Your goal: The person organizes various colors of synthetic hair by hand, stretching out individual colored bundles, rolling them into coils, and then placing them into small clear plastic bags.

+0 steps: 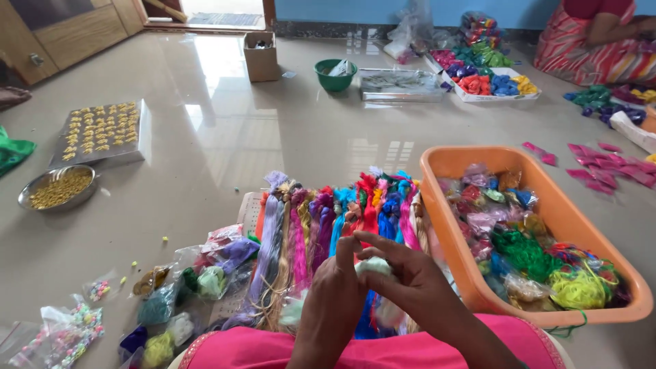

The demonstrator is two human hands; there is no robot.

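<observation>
On the floor at the far left a steel bowl of gold beads sits below a tray of gold pieces laid in rows, likely so each can be picked singly. Nearer, small bags of beads and thread bundles lie loose by the knee. Coloured thread hanks hang side by side over a white stand, shades kept apart and easy to pull. Above the lap the left hand and right hand meet, fingers pinched narrow round a pale green tuft of thread. At the right an orange tub holds bagged threads within reach
</observation>
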